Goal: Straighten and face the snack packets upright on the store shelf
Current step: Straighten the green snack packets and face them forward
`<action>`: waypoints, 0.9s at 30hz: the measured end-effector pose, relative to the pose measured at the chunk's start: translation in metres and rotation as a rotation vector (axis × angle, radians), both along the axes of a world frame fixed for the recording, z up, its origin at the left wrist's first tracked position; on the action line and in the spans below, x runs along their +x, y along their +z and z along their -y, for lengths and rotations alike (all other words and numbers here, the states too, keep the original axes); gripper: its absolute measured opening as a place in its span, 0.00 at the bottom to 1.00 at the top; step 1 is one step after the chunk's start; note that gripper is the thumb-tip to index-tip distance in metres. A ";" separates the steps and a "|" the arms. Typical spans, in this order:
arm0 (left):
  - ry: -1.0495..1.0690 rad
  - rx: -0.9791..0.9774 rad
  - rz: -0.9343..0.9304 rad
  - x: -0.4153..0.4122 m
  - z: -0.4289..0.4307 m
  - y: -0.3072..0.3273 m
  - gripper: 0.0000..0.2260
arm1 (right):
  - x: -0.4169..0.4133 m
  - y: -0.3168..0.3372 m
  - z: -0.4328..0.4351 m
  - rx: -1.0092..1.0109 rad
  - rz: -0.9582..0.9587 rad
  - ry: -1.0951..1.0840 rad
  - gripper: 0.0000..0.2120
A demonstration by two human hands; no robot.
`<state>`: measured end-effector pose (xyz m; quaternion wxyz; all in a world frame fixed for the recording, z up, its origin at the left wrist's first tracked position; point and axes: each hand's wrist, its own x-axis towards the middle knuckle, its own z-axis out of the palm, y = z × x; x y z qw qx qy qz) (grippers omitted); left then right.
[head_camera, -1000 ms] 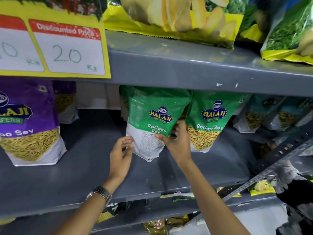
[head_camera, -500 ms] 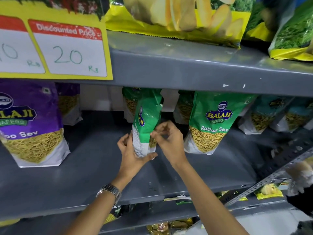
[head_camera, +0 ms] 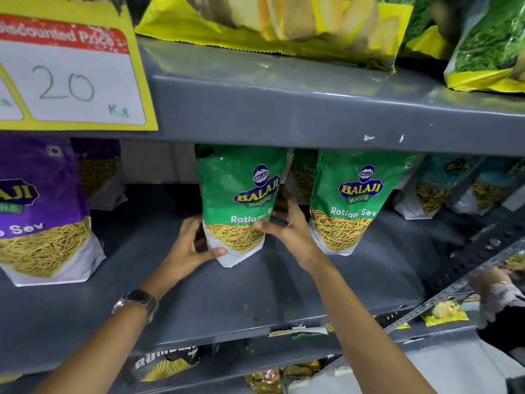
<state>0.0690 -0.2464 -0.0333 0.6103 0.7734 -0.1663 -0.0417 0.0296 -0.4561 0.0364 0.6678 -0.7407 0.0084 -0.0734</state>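
Both hands held one green Ratlami Sev packet (head_camera: pixel 237 206) standing on the grey shelf (head_camera: pixel 227 294), its printed front turned out toward the viewer. The left hand (head_camera: pixel 190 245) made a narrow grip on the packet's lower left corner, thumb across the white base, probably to keep the base planted. The right hand (head_camera: pixel 287 226) pressed flat against the packet's right edge, fingers spread, likely squaring it so the label faced forward. Just right of that hand stood a second green packet (head_camera: pixel 352 203), already upright and facing out, with more green packets behind. Well left of the left hand stood a purple sev packet (head_camera: pixel 42 211). The shelf was painted metal, bare in front of the grip. Above the grip, a higher shelf carried yellow chip bags (head_camera: pixel 284 27) and a handwritten price card (head_camera: pixel 68 78) reading 20.
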 end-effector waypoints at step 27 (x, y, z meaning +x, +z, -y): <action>-0.018 -0.118 -0.092 0.001 -0.004 -0.004 0.23 | 0.002 -0.017 0.016 -0.078 -0.005 -0.043 0.33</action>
